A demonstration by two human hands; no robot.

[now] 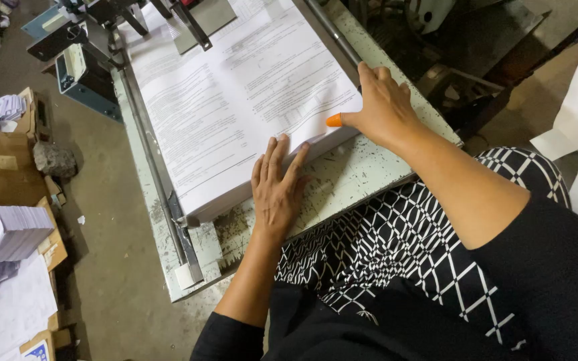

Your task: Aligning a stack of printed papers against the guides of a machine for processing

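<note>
A worn, paint-chipped table (362, 175) carries a thick paper stack (235, 100) (printed sheets) along its near edge. The right hand (382, 107) lies flat on the stack's corner, orange thumb cap (333, 121) pressing; the left hand (277, 187), fingers straight, pushes its edge, gripping nothing.

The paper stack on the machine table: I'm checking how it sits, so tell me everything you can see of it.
The thick stack of white printed paper sheets lies flat on the worn pale-green metal table, its long edge against a metal side rail. The left hand presses its near edge; the right hand, thumb in an orange rubber cap, holds its corner.
</note>
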